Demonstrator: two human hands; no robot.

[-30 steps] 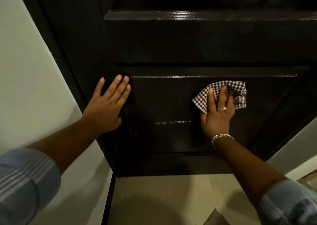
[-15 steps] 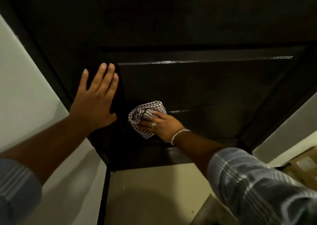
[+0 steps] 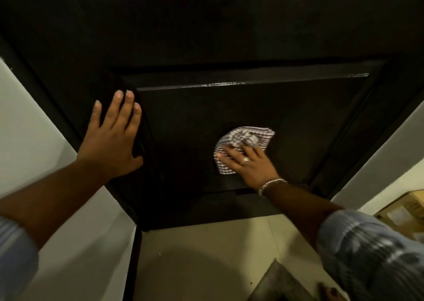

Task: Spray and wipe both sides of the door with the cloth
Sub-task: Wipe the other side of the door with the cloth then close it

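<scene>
The left hand [image 3: 112,138] lies flat, fingers [image 3: 119,108] straight, on the dark door [image 3: 229,37] near its left edge, likely bracing it against the wiping push. The right hand [image 3: 249,163] presses the checked cloth [image 3: 243,144] against the lower panel, fingers spread over it.

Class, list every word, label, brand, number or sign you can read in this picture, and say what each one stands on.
Nothing is legible.
Cardboard box: a pale label with dark marks, too blurred to read.
Door, checked cloth and wall: no text visible.
</scene>
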